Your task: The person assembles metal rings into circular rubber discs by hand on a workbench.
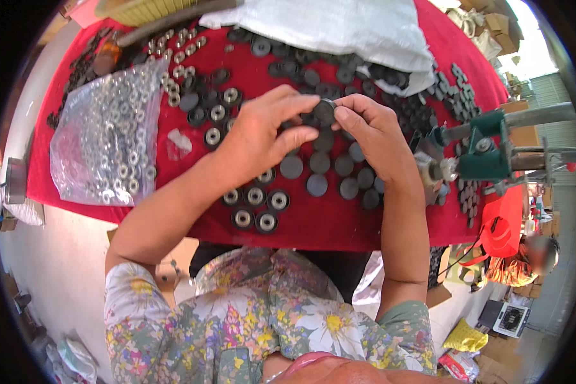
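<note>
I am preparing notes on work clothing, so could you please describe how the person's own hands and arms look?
The left hand and right hand are bare, with no gloves; I can make out no watch or bracelet. The left sleeve and right sleeve are short, grey-green and white, with a flower print touched with yellow and pink.

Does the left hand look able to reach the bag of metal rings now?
Probably yes: the bag lies to the left of the left hand, with low discs but nothing tall seen between.

A dark, round disc [326, 111] is held aloft.
</note>
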Demonstrator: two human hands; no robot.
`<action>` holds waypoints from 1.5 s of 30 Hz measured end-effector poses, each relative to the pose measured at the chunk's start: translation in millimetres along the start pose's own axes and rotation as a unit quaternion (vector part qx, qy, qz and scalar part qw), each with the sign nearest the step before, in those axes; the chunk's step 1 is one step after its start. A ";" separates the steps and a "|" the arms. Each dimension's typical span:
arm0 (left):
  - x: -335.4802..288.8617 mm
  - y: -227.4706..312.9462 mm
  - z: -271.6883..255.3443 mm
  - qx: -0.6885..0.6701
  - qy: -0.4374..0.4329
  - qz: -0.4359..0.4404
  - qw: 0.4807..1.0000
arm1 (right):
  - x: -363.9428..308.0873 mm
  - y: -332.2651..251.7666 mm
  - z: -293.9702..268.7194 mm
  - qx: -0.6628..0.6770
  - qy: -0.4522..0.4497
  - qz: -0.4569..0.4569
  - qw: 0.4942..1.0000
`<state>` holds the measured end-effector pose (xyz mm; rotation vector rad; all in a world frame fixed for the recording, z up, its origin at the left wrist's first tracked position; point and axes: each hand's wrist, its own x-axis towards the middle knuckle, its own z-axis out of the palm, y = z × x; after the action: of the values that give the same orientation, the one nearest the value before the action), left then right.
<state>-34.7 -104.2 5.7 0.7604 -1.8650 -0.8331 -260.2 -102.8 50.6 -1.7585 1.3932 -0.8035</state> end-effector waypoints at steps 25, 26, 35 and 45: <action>-5.9 40.4 -10.7 -0.074 -0.199 -0.214 0.953 | -98.9 -23.9 69.8 -0.296 0.191 -0.232 0.906; -6.2 41.8 -11.2 -0.087 -0.211 -0.222 0.948 | -99.4 -21.2 70.4 -0.309 0.192 -0.240 0.900; -16.3 35.7 -37.8 -0.032 -0.100 -0.111 0.988 | -113.6 -26.5 80.7 -0.259 0.087 -0.194 0.942; -70.1 40.6 -37.9 0.068 -0.074 0.019 0.995 | -103.4 -29.5 87.2 -0.324 0.027 -0.188 0.927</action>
<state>20.2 -34.5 16.6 0.7612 -2.0782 -0.7616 -194.7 16.7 26.6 -2.5886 1.4832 -0.6182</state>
